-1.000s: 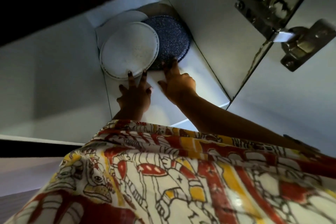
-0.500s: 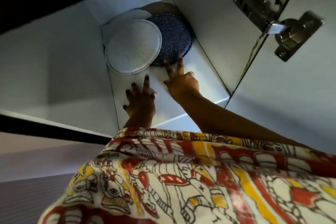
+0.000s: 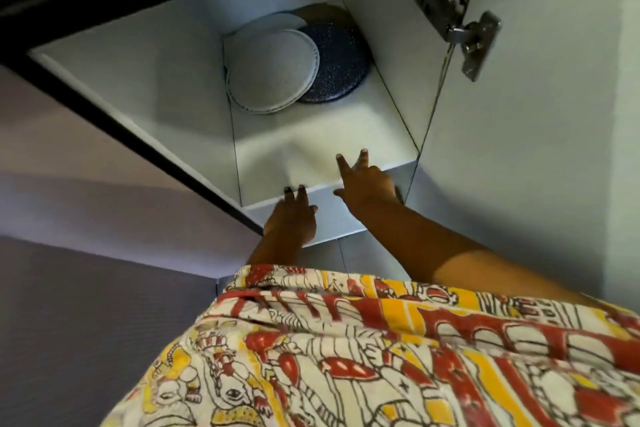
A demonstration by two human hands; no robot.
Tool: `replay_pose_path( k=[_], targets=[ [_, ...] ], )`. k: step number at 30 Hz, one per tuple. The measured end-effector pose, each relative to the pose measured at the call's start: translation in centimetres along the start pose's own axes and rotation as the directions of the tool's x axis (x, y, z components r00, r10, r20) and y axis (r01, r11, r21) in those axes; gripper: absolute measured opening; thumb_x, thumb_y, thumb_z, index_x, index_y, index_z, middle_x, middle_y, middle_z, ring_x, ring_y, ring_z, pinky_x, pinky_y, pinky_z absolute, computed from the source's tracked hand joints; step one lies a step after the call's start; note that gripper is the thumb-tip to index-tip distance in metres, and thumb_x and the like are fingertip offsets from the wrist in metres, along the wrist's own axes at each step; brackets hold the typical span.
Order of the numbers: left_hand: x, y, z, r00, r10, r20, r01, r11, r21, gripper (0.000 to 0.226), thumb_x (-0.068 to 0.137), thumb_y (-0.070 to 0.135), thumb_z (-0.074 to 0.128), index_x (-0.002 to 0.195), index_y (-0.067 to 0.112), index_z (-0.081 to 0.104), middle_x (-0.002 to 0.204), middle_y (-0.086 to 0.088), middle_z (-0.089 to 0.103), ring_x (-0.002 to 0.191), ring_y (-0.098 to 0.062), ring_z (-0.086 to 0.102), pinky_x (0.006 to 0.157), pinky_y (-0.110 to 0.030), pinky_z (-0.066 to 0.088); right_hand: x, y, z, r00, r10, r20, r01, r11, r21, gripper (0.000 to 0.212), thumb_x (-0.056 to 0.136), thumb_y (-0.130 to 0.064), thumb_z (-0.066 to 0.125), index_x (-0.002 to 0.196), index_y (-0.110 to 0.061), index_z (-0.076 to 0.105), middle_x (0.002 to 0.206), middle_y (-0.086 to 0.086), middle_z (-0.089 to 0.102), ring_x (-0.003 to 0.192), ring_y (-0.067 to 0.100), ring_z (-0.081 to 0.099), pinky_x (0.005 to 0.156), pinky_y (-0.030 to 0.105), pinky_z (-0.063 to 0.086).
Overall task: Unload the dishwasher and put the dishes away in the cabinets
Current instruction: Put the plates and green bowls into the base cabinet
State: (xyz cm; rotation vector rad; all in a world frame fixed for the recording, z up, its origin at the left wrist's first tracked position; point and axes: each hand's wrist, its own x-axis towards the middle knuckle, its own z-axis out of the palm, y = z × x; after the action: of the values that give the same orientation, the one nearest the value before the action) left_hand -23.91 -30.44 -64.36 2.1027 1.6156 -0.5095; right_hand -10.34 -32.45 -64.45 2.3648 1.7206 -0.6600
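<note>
Largest item in frame: a loose printed garment, cream cloth with red and yellow figures outlined in black [image 3: 381, 357], filling the lower part.

White laminate cabinet, smooth inner walls [image 3: 166, 80]. Its flat white door [image 3: 554, 149] stands swung out at right. The white shelf board [image 3: 311, 149] runs away from the person, with its front edge nearest them.

Two bare forearms reach from the garment towards the shelf.

Dishes, at the far end of the shelf:
- Stack of pale grey round plates with a thin dark rim line [image 3: 273, 69], left side.
- Dark blue speckled round plate [image 3: 343, 59], just to the right. The pale stack overlaps its left part in this view.
- Brownish round item [image 3: 322, 12] behind both, mostly hidden, not identifiable.

Silver metal hinge [image 3: 460, 28], upper right, joins the door to the cabinet side wall.

Right hand [image 3: 367, 187]: over the shelf's front edge. Two fingers [image 3: 343, 163] are straight and spread, pointing towards the dishes. Released, grasping nothing. Cannot tell if it touches the board.

Left hand [image 3: 291, 218]: lower, in front of the shelf's front face. Fingers straight and close together, dark-nailed fingertips [image 3: 299, 191] level with the top of that edge. Released, grasping nothing.

Both hands are well apart from the plates.
</note>
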Motion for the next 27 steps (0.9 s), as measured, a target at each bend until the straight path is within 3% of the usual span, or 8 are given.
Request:
replay_pose_path(
  k=[2, 6, 9, 12, 16, 19, 22, 27],
  targets=[
    [-3.5, 0.7, 1.7, 0.997, 0.016, 0.075, -0.006, 0.991, -0.135, 0.061, 0.102, 0.024, 0.032, 0.15, 0.01, -0.002, 0.157, -0.018, 0.008, 0.142, -0.035, 0.02, 0.115, -0.042, 0.019, -3.0, 0.6, 0.5, 0.999, -0.002, 0.042, 0.005, 0.998, -0.06, 0.069, 0.098, -0.046, 0.039, 0.152, -0.025, 0.002, 0.157, 0.019, 0.01, 0.135, 0.037, 0.034, 0.098, 0.044, 0.043],
    [-10.4, 1.1, 5.1, 0.999, -0.033, 0.036, 0.042, 0.955, -0.292, 0.067, 0.099, 0.009, 0.036, 0.15, 0.012, -0.007, 0.158, -0.013, -0.004, 0.145, -0.032, 0.011, 0.115, -0.039, 0.014, -10.4, 2.4, 2.4, 0.997, -0.006, 0.073, 0.011, 0.998, -0.064, 0.057, 0.099, -0.045, 0.035, 0.148, -0.02, 0.02, 0.139, 0.013, 0.046, 0.132, 0.033, 0.036, 0.095, 0.04, 0.041],
    [-13.9, 2.1, 6.9, 0.999, -0.04, 0.016, 0.043, 0.949, -0.311, 0.069, 0.097, 0.011, 0.04, 0.15, 0.016, -0.003, 0.159, -0.008, 0.001, 0.144, -0.03, 0.015, 0.116, -0.042, 0.019, -15.6, 4.2, 4.7, 1.0, -0.014, 0.008, 0.015, 1.0, -0.007, 0.054, 0.098, -0.036, 0.041, 0.146, -0.022, 0.022, 0.139, 0.011, 0.046, 0.13, 0.032, 0.04, 0.093, 0.04, 0.041],
    [-18.0, 3.8, 9.7, 1.0, -0.015, 0.001, 0.015, 0.942, -0.334, 0.066, 0.097, 0.017, 0.043, 0.151, 0.016, 0.004, 0.159, -0.006, 0.007, 0.144, -0.029, 0.019, 0.116, -0.041, 0.021, -20.8, 6.1, 6.9, 0.994, -0.004, 0.105, -0.004, 0.997, 0.075, 0.057, 0.098, -0.037, 0.04, 0.148, -0.026, 0.016, 0.145, 0.008, 0.038, 0.13, 0.032, 0.038, 0.094, 0.041, 0.041],
    [-24.5, 5.9, 13.3, 0.996, 0.08, -0.041, -0.09, 0.894, -0.438, 0.064, 0.096, 0.022, 0.046, 0.15, 0.016, 0.012, 0.157, -0.01, 0.015, 0.139, -0.034, 0.028, 0.112, -0.043, 0.029, -27.9, 10.3, 10.1, 0.971, -0.118, 0.21, 0.098, 0.99, 0.105, 0.058, 0.096, -0.034, 0.046, 0.147, -0.03, 0.02, 0.144, 0.008, 0.039, 0.129, 0.032, 0.042, 0.096, 0.043, 0.044],
    [-29.1, 7.3, 14.6, 0.997, 0.075, -0.005, -0.069, 0.895, -0.442, 0.061, 0.096, 0.024, 0.049, 0.149, 0.015, 0.02, 0.155, -0.013, 0.019, 0.141, -0.031, 0.023, 0.113, -0.038, 0.023, -33.3, 15.3, 12.4, 0.948, -0.052, 0.312, -0.001, 0.986, 0.168, 0.052, 0.094, -0.034, 0.05, 0.143, -0.027, 0.033, 0.143, 0.009, 0.044, 0.128, 0.03, 0.045, 0.104, 0.04, 0.041],
    [-32.4, 8.3, 14.9, 0.998, 0.064, 0.023, -0.048, 0.901, -0.431, 0.053, 0.095, 0.022, 0.05, 0.144, 0.011, 0.032, 0.151, -0.016, 0.027, 0.137, -0.031, 0.03, 0.111, -0.034, 0.025, -37.4, 20.5, 13.0, 0.92, 0.071, 0.386, -0.138, 0.979, 0.148, 0.045, 0.093, -0.03, 0.052, 0.136, -0.018, 0.045, 0.14, 0.012, 0.048, 0.126, 0.029, 0.048, 0.104, 0.037, 0.041],
    [-34.9, 12.5, 15.8, 0.986, 0.104, 0.129, -0.038, 0.9, -0.435, 0.041, 0.093, 0.026, 0.052, 0.133, 0.014, 0.049, 0.139, -0.014, 0.043, 0.124, -0.033, 0.046, 0.104, -0.035, 0.038, -39.2, 26.3, 11.5, 0.93, 0.18, 0.32, -0.252, 0.946, 0.203, 0.031, 0.096, -0.023, 0.048, 0.122, -0.009, 0.058, 0.127, 0.016, 0.059, 0.116, 0.029, 0.055, 0.097, 0.034, 0.044]
  ],
)
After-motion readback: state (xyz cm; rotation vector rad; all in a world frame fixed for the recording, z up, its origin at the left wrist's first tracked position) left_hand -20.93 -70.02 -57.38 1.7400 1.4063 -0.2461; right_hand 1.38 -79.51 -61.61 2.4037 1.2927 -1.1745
